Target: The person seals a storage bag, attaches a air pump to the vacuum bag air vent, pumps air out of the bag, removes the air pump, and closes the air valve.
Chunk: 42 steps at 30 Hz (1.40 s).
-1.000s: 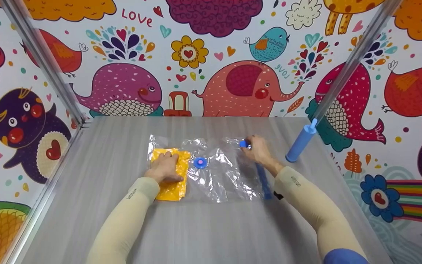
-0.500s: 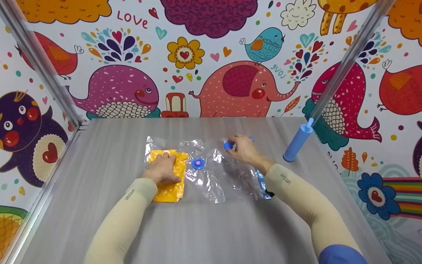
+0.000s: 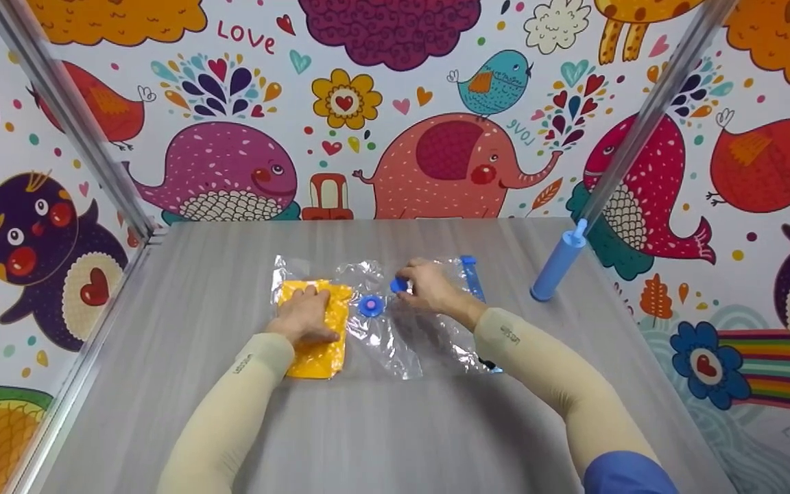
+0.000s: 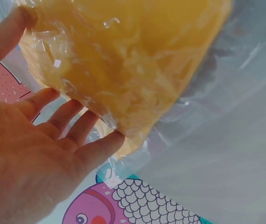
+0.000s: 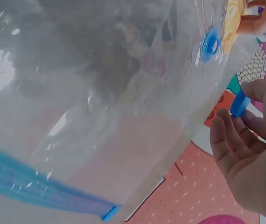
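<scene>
A clear vacuum storage bag (image 3: 395,353) lies flat across the table, with a folded yellow item (image 3: 318,360) inside its left end. My left hand (image 3: 304,317) rests on that yellow part, fingers spread and pressing through the film; the left wrist view shows the fingertips (image 4: 116,137) along the item's edge. Between thumb and fingers my right hand (image 3: 431,288) pinches a round blue valve cap (image 5: 240,103), held above the bag. Just left of it sits the bag's blue valve (image 3: 370,306) with a pink centre, uncapped.
A blue zip strip (image 3: 472,278) with a small slider (image 3: 468,260) runs along the bag's right end, partly covered by my right arm. Farther right, a blue hand pump (image 3: 559,266) stands upright on the table (image 3: 395,439). Patterned walls and metal posts surround the table.
My right hand has carried the blue cap leftward from the bag's right end to close beside the valve. My left hand stays on the yellow item.
</scene>
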Tool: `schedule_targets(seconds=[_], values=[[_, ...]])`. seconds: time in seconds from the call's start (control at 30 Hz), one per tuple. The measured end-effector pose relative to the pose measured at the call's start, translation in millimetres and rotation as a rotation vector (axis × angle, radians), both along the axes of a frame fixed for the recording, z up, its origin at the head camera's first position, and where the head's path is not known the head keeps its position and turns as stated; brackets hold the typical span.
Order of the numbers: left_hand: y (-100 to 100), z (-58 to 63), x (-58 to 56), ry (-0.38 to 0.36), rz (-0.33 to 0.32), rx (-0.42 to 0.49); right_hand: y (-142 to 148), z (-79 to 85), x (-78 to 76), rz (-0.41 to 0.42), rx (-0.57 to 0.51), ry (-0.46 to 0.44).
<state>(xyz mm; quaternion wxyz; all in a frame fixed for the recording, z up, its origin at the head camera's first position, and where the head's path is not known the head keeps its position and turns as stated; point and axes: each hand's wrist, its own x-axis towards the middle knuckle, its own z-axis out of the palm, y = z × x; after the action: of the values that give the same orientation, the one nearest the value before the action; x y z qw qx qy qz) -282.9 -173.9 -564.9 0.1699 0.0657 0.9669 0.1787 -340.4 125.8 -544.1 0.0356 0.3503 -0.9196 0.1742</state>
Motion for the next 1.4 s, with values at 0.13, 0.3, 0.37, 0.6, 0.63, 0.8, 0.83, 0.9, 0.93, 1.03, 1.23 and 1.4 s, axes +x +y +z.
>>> schedule_targets(seconds=[0.13,0.3,0.37,0.6,0.63,0.8,0.83,0.9,0.93,1.03,1.23,1.4], values=[[0,0.3,0.4,0.004,0.002,0.001,-11,-4.8,1.8,0.022,0.036,-0.027],[1,-0.4,0.3,0.018,-0.005,-0.018,-20,-11.1,3.3,0.007,0.067,-0.103],[1,-0.4,0.0,0.018,0.001,-0.019,-23,-12.9,3.0,0.006,0.072,-0.116],[0,1.8,-1.6,-0.002,0.024,-0.004,-34,-17.0,0.9,0.014,0.110,-0.115],[0,2.1,-1.5,-0.003,0.026,-0.002,-36,-18.2,0.7,0.015,0.117,-0.111],[0,1.6,-1.2,-0.013,0.031,0.010,-42,-26.0,1.9,0.008,0.122,-0.104],[0,1.2,-1.0,-0.013,0.029,0.011,-42,-27.5,2.5,0.004,0.125,-0.105],[0,0.5,-0.9,-0.015,0.026,0.010,-44,-29.9,3.2,-0.004,0.125,-0.105],[0,0.1,-0.8,-0.016,0.027,0.011,-45,-31.0,3.4,-0.009,0.130,-0.104],[0,0.1,-0.6,-0.019,0.032,0.008,-47,-33.2,3.1,-0.021,0.144,-0.101],[1,1.4,-0.8,-0.003,0.027,-0.001,-52,-37.0,0.6,-0.010,0.169,-0.092],[1,1.7,-0.3,0.003,0.009,-0.010,-55,-40.6,-1.3,0.008,0.190,-0.052]])
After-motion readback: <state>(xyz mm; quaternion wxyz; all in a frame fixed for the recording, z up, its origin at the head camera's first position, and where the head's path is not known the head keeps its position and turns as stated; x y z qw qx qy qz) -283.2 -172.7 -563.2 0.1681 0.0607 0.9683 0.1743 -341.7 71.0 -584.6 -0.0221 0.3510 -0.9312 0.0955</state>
